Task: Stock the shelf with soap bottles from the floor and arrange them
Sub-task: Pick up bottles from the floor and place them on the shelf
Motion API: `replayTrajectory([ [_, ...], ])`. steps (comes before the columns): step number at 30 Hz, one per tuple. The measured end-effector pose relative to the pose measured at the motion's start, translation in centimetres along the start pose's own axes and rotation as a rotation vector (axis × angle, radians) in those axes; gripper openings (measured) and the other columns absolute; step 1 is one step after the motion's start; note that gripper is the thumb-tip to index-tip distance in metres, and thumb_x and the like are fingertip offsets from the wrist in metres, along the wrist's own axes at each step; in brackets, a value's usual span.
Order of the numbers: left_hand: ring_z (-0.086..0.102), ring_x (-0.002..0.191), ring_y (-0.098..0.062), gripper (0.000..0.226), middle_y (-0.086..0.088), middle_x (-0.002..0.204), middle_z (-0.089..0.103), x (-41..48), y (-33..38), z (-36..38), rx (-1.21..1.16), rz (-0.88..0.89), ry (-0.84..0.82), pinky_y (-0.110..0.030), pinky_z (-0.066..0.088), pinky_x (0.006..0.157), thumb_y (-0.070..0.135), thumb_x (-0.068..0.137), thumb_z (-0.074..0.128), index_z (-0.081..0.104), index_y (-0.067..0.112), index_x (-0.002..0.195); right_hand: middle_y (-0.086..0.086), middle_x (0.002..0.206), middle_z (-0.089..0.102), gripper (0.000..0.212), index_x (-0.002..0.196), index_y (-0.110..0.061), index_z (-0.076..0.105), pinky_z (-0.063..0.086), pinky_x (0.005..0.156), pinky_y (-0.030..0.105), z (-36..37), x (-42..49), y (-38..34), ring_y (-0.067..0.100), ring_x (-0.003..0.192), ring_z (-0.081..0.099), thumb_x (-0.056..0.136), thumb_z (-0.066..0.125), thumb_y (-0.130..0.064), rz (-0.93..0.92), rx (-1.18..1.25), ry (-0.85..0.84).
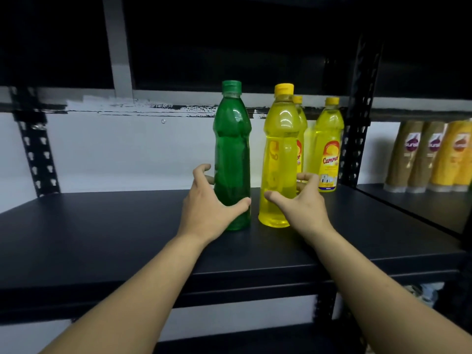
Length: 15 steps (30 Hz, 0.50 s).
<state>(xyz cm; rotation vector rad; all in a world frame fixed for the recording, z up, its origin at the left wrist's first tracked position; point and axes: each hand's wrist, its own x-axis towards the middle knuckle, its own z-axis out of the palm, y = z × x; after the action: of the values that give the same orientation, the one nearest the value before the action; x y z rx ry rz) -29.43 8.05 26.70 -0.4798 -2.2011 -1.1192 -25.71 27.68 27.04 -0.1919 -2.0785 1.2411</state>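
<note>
Arranging mid-frame, my left hand (204, 208) clasps the green bottle (232, 139), right hand (304, 203) the yellow bottle (281, 139); I'd next nudge both into line.

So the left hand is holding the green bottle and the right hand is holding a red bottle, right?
Nearly. The left hand does hold the green bottle, but the one the right hand holds is a yellow soap bottle with a yellow cap, not a red one. The head view shows both standing on the dark shelf.
</note>
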Motion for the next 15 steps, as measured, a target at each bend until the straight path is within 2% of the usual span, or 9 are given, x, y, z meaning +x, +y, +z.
replayTrajectory([
  [2,0.057,0.116,-0.022,0.098,0.001,0.134,0.053,-0.2,0.04,-0.11,-0.013,0.001,-0.019,-0.037,0.05,0.094,0.058,0.067,0.08,0.023,0.028,0.141,0.0,0.121,0.048,0.077,0.131,-0.023,0.036,0.044,0.087,0.031,-0.14,-0.13,-0.12,0.018,0.109,0.05,0.074,0.083,-0.045,0.017,0.028,-0.035],
  [4,0.055,0.119,-0.021,0.098,0.003,0.138,0.05,-0.29,0.13,-0.26,-0.027,-0.003,-0.04,-0.035,0.049,0.095,0.058,0.067,0.081,0.023,0.028,0.14,0.0,0.128,0.051,0.086,0.132,-0.022,0.036,0.049,0.095,0.037,-0.05,-0.22,-0.15,0.018,0.115,0.052,0.068,0.084,-0.056,0.006,0.005,-0.035],
  [7,0.047,0.124,-0.013,0.109,0.005,0.141,0.042,-0.46,0.34,-0.33,-0.005,0.032,-0.064,-0.027,0.044,0.096,0.067,0.058,0.084,0.026,0.024,0.14,0.004,0.134,0.053,0.098,0.134,-0.017,0.04,0.049,0.1,0.042,-0.06,-0.55,-0.42,0.022,0.123,0.052,0.061,0.082,-0.067,-0.017,-0.069,-0.004],
  [11,0.048,0.114,-0.012,0.106,0.004,0.131,0.038,-0.38,0.34,-0.15,0.078,0.044,-0.026,-0.028,0.048,0.089,0.065,0.057,0.085,0.03,0.02,0.135,0.005,0.133,0.056,0.089,0.138,-0.016,0.045,0.046,0.094,0.033,-0.3,-0.65,-0.54,0.023,0.121,0.053,0.07,0.08,-0.06,-0.012,-0.087,-0.003],
  [15,0.052,0.108,-0.015,0.095,0.005,0.128,0.043,-0.14,0.14,-0.13,0.04,0.007,-0.038,-0.031,0.048,0.084,0.048,0.062,0.085,0.03,0.024,0.136,0.008,0.137,0.052,0.076,0.143,-0.02,0.038,0.041,0.086,0.029,-0.25,-0.53,-0.55,0.02,0.112,0.05,0.083,0.074,-0.048,0.023,-0.035,-0.062],
])
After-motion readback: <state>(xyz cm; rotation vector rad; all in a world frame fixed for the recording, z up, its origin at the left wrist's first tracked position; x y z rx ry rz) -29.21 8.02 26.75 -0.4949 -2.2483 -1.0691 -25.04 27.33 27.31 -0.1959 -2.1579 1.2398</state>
